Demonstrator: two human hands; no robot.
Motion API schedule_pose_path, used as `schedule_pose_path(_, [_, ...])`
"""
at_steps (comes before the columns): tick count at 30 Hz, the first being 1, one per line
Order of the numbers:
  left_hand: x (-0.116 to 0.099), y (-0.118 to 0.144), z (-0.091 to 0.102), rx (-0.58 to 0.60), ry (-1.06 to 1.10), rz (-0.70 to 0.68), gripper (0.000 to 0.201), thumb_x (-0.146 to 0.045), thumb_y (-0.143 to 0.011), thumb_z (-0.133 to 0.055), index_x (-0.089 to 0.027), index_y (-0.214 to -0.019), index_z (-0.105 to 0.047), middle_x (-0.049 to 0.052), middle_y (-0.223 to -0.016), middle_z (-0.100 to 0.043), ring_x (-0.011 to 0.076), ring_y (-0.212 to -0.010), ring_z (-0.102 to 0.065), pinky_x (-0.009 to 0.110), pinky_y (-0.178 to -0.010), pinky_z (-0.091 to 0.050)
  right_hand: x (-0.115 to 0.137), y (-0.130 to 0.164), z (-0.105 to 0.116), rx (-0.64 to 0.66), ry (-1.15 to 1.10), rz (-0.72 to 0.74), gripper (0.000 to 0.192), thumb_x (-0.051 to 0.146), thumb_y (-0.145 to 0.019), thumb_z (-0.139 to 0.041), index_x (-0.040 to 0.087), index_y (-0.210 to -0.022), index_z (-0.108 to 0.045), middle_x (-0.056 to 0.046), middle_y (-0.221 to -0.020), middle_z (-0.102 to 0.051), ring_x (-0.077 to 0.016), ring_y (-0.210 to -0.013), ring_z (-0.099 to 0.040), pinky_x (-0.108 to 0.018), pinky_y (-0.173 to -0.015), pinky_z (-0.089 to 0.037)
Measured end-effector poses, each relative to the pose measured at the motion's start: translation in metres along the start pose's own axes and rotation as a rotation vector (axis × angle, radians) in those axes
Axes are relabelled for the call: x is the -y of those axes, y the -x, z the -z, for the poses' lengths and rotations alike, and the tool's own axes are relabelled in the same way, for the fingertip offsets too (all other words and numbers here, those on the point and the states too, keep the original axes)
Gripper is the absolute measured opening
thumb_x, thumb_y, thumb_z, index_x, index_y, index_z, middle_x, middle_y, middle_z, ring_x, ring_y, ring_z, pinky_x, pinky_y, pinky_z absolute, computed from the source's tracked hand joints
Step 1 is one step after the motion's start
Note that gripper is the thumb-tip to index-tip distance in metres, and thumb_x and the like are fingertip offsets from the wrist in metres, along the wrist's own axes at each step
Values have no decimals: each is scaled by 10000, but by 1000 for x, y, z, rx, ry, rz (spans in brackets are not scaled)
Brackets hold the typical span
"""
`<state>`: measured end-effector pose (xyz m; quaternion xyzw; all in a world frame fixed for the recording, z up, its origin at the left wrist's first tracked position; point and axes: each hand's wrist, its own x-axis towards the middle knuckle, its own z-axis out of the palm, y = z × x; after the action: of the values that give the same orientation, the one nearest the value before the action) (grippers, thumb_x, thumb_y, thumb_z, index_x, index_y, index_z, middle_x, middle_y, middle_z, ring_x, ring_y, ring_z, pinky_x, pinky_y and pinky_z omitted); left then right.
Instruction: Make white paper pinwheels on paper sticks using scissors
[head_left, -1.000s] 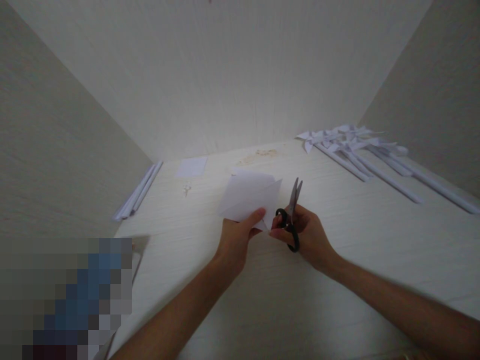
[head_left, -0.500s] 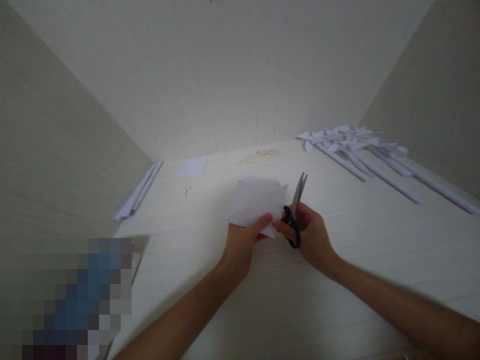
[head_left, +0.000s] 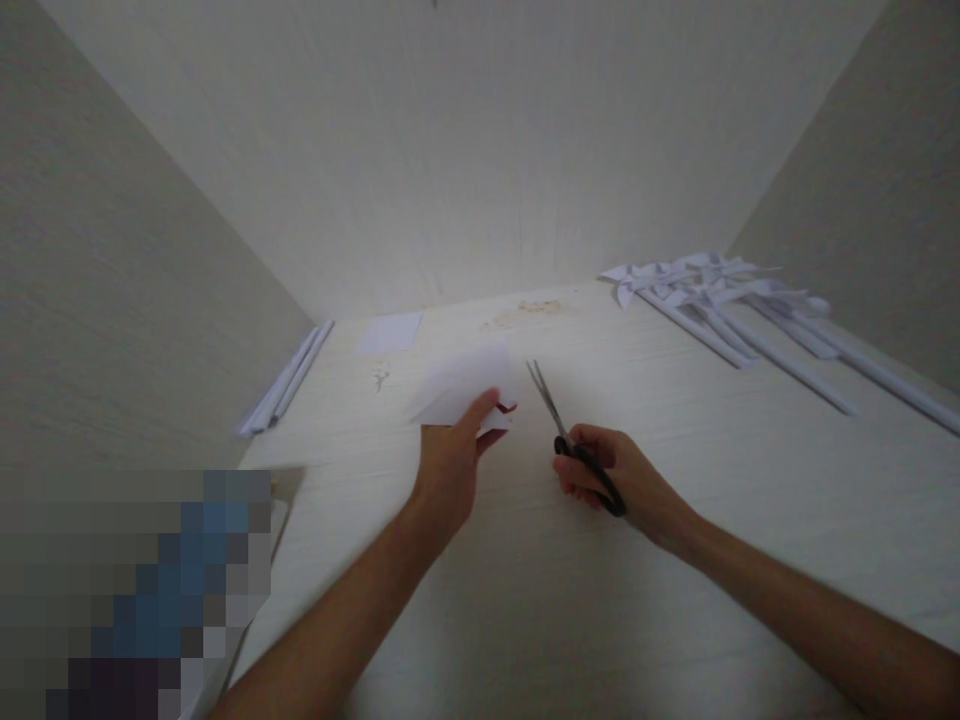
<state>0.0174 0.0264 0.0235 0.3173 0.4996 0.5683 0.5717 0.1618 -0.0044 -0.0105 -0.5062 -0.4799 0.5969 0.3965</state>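
Left hand pinches a folded white paper above the table, right hand grips black-handled scissors beside it, paper pinwheels far right, rolled paper sticks left, lower-left corner pixelated.

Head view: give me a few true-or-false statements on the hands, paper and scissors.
1. The left hand holds the paper. True.
2. The scissors are in the left hand. False: the right hand holds them.
3. The scissor blades are cutting into the paper. False: they sit apart from it, to its right.
4. Pinwheels lie at the far right of the table. True.
5. Rolled sticks lie along the left wall. True.
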Motion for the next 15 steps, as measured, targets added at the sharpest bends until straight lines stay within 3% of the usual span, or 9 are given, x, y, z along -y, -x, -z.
schedule_pose_path(6, [-10, -5, 3, 12, 113, -33, 136, -157, -618, -637, -142, -726, -557, -1, -714, -635, 124, -630, -639, 210, -585, -495, -9, 3, -3, 80, 152, -10, 343, 362, -582, -703, 172, -547, -420, 65, -440, -449, -53, -399, -386, -188, -377, -267])
schedule_pose_path(15, [-8, -3, 2, 17, 140, -46, 179, -127, -608, -644, -150, -765, -561, -19, -694, -638, 118, -602, -636, 220, -593, -509, -9, 3, -5, 77, 97, -23, 340, 373, -598, -691, 177, -547, -418, 57, -431, -466, -63, -381, -414, -195, -364, -289])
